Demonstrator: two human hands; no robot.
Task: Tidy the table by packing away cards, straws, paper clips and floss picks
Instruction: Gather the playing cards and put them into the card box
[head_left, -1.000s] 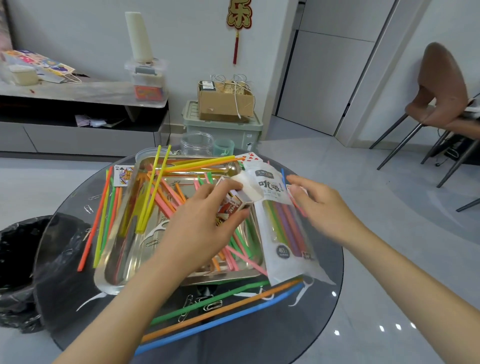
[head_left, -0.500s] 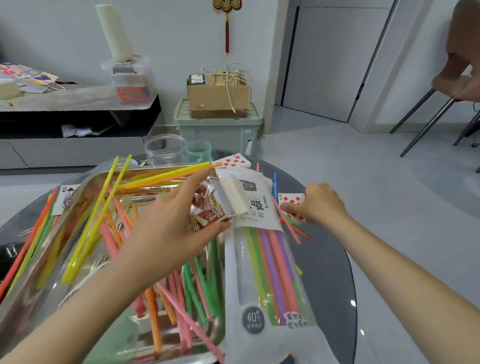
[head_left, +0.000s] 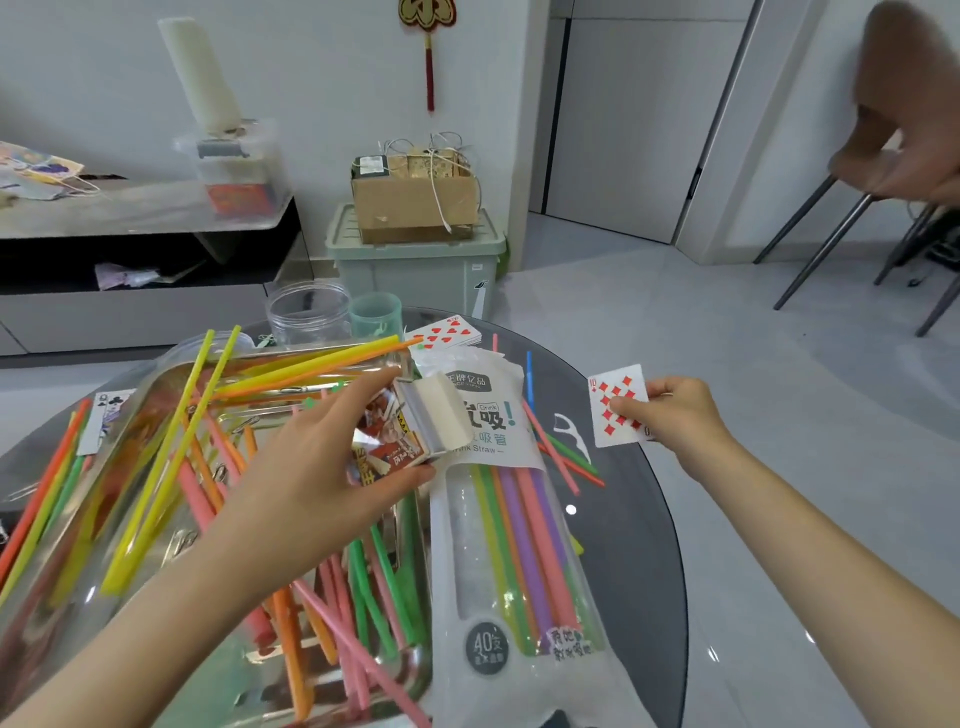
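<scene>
Far left, at nine o'clock on the round glass worktop: a club card face up, just beside the rim of a steel tray. Across the tray, from nine round to six o'clock: a loose heap of straws in yellow, orange, pink and green, with paper clips among them. Above the tray's right edge, near the centre: left hand curled round an open card box, flap lifted toward three o'clock. At twelve o'clock, behind the tray: a clear jar and a green cup side by side, then a small pile of cards, hearts on top. From centre down to six o'clock: a white straw bag lying flat, coloured straws showing through its clear window. At two o'clock: a white floss pick beside a few loose straws. Farthest right, at three o'clock over the worktop's edge: right hand pinching a ten of diamonds, face up, apart from the box.
</scene>
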